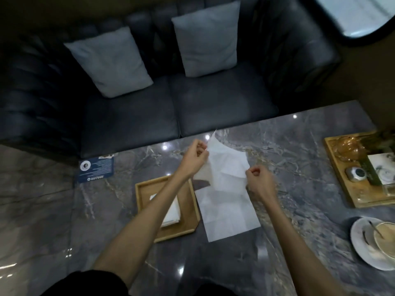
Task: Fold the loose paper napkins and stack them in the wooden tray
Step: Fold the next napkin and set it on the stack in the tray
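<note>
A white paper napkin (224,165) hangs in the air above the marble table, crumpled and partly unfolded. My left hand (195,159) pinches its upper left edge and my right hand (259,180) pinches its right corner. Below it another loose napkin (226,212) lies flat on the table. To the left sits the wooden tray (191,218) with a small stack of folded napkins (172,212) inside, partly hidden by my left forearm.
A blue card (96,168) lies at the table's far left edge. A second wooden tray (342,184) with glassware and a small metal bell stands at the right. A saucer with a cup and spoon (376,240) sits near right. A dark sofa with two cushions stands behind the table.
</note>
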Available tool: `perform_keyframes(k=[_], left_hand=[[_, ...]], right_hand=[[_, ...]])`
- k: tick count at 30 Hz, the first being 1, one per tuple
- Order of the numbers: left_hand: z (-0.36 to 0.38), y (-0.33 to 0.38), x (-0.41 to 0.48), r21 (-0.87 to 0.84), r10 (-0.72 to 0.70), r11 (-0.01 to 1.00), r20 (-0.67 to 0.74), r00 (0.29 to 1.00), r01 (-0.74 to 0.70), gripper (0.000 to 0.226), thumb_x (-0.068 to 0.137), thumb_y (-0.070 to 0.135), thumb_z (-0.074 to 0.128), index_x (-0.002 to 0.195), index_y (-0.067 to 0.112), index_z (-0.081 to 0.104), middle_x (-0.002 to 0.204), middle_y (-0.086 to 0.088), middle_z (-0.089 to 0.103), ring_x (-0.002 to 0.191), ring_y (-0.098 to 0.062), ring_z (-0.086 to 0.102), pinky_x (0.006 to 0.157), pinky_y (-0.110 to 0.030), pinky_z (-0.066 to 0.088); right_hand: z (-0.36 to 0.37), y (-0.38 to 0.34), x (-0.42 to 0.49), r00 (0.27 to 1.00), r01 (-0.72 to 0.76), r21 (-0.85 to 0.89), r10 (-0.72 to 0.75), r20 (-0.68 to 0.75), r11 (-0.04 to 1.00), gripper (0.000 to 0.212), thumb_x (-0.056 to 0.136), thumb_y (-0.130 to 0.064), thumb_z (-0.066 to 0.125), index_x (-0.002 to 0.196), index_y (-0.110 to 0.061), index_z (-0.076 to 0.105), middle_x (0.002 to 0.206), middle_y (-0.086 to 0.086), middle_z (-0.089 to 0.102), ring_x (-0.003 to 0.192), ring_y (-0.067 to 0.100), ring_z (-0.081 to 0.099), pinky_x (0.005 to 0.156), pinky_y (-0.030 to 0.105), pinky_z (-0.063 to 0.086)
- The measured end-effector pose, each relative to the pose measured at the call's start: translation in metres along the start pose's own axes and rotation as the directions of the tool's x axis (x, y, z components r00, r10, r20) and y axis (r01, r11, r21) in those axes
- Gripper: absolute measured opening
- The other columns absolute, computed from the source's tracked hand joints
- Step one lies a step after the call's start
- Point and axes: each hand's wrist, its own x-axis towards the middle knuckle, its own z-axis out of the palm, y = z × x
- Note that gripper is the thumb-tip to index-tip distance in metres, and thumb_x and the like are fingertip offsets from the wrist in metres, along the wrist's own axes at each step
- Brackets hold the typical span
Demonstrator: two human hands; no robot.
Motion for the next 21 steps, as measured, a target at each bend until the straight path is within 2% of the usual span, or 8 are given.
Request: perform_keyframes(k=[4, 7, 9, 12, 14, 16, 19, 21], left_hand=[[-0.094, 0.070, -0.048, 0.169, 0.307, 0.933, 0.083, 0.948, -0.317, 0.014, 0.094, 0.010, 0.057, 0.106, 0.017, 0.052, 0.096, 0.002, 0.064, 0.088, -0.019, 0.064, 0.080, -0.033, 0.050], [-0.177, 0.134, -0.108, 0.341, 0.423, 0.821, 0.176, 0.889, -0.458, 0.019, 0.096, 0.013, 0.058, 0.111, 0.021, 0.052, 0.094, 0.009, 0.065, 0.088, -0.011, 0.064, 0.077, -0.027, 0.051], [-0.220, 0.175, -0.141, 0.424, 0.478, 0.742, 0.208, 0.853, -0.520, 0.022, 0.095, 0.013, 0.059, 0.114, 0.021, 0.053, 0.093, 0.009, 0.064, 0.089, -0.010, 0.063, 0.077, -0.024, 0.050], [-0.290, 0.227, -0.195, 0.472, 0.547, 0.677, 0.190, 0.815, -0.565, 0.025, 0.095, 0.009, 0.060, 0.118, 0.016, 0.057, 0.086, 0.013, 0.062, 0.082, -0.005, 0.061, 0.073, -0.021, 0.049], [-0.332, 0.254, -0.223, 0.403, 0.574, 0.701, 0.169, 0.801, -0.588, 0.024, 0.096, 0.007, 0.059, 0.119, 0.012, 0.058, 0.083, 0.014, 0.061, 0.075, 0.001, 0.061, 0.068, -0.018, 0.049], [-0.368, 0.269, -0.245, 0.324, 0.605, 0.715, 0.158, 0.781, -0.619, 0.024, 0.096, 0.005, 0.058, 0.121, 0.006, 0.057, 0.083, 0.011, 0.065, 0.076, -0.001, 0.062, 0.070, -0.019, 0.050], [-0.405, 0.272, -0.260, 0.242, 0.636, 0.724, 0.130, 0.761, -0.646, 0.032, 0.095, 0.008, 0.061, 0.126, 0.003, 0.055, 0.099, -0.024, 0.063, 0.087, -0.022, 0.061, 0.079, -0.037, 0.051], [-0.419, 0.266, -0.264, 0.175, 0.621, 0.749, 0.147, 0.770, -0.639, 0.034, 0.094, 0.010, 0.061, 0.127, 0.003, 0.055, 0.110, -0.034, 0.059, 0.095, -0.030, 0.060, 0.086, -0.045, 0.051]], right_hand=[[-0.015, -0.064, -0.046, 0.963, 0.256, 0.085, -0.262, 0.061, 0.963, 0.051, 0.091, -0.033, 0.068, 0.136, -0.017, 0.051, 0.130, 0.003, 0.058, 0.105, 0.017, 0.058, 0.086, 0.033, 0.048], [-0.024, -0.152, -0.086, 0.821, 0.530, 0.182, -0.555, 0.135, 0.828, 0.076, 0.085, -0.039, 0.074, 0.150, -0.030, 0.036, 0.151, -0.003, 0.040, 0.132, 0.014, 0.044, 0.102, 0.035, 0.044], [-0.030, -0.211, -0.111, 0.727, 0.585, 0.295, -0.650, 0.224, 0.756, 0.075, 0.082, -0.039, 0.076, 0.147, -0.037, 0.039, 0.148, -0.010, 0.042, 0.134, 0.008, 0.041, 0.103, 0.027, 0.041], [-0.038, -0.298, -0.169, 0.576, 0.604, 0.495, -0.771, 0.271, 0.625, 0.033, 0.088, -0.026, 0.071, 0.120, -0.025, 0.064, 0.112, -0.008, 0.069, 0.102, 0.006, 0.064, 0.080, 0.017, 0.051], [-0.042, -0.338, -0.203, 0.507, 0.634, 0.544, -0.827, 0.244, 0.549, 0.013, 0.093, -0.019, 0.065, 0.106, -0.018, 0.069, 0.097, -0.003, 0.071, 0.087, 0.004, 0.067, 0.074, 0.019, 0.052], [-0.043, -0.368, -0.228, 0.463, 0.613, 0.623, -0.860, 0.215, 0.486, 0.006, 0.094, -0.016, 0.063, 0.100, -0.017, 0.065, 0.091, -0.003, 0.070, 0.081, 0.002, 0.067, 0.071, 0.018, 0.051], [-0.040, -0.397, -0.257, 0.439, 0.447, 0.753, -0.852, 0.286, 0.484, 0.033, 0.088, -0.026, 0.067, 0.118, -0.017, 0.057, 0.102, -0.002, 0.073, 0.094, 0.013, 0.071, 0.071, 0.027, 0.057], [-0.035, -0.406, -0.271, 0.426, 0.372, 0.756, -0.823, 0.376, 0.538, 0.048, 0.087, -0.032, 0.070, 0.130, -0.019, 0.054, 0.117, 0.003, 0.071, 0.106, 0.024, 0.069, 0.082, 0.041, 0.058]])
